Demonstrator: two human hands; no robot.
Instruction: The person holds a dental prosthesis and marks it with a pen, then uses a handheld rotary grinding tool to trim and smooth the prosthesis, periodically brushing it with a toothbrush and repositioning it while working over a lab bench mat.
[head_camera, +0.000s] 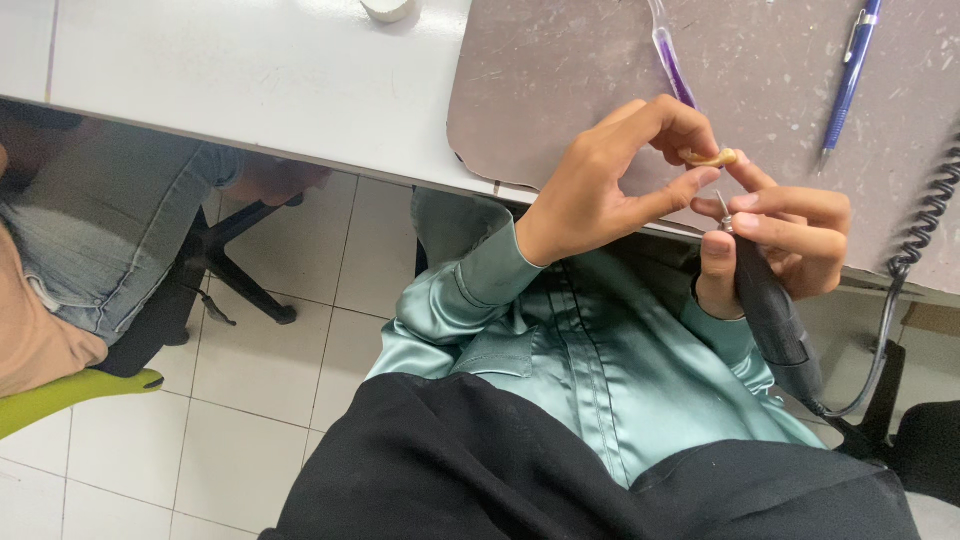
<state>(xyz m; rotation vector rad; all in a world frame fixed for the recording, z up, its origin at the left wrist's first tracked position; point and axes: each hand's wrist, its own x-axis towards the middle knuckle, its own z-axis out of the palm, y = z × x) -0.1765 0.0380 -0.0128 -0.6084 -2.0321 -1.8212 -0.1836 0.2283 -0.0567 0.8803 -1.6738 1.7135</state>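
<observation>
Pinching a small tan piece (712, 158) in my left hand (610, 185), I grip the dark rotary tool (770, 310) with my right hand (785, 245); its tip sits just beside the piece, shaping seemingly unfinished.

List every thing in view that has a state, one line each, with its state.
left hand: pinching the small tan piece between fingertips
small tan piece: held above the mat edge
right hand: wrapped around the dark rotary handpiece
dark rotary handpiece: held tip up, its bit just below the tan piece
coiled cord: hanging off the table
blue pen: lying on the grey mat
grey mat: flat on the table
</observation>
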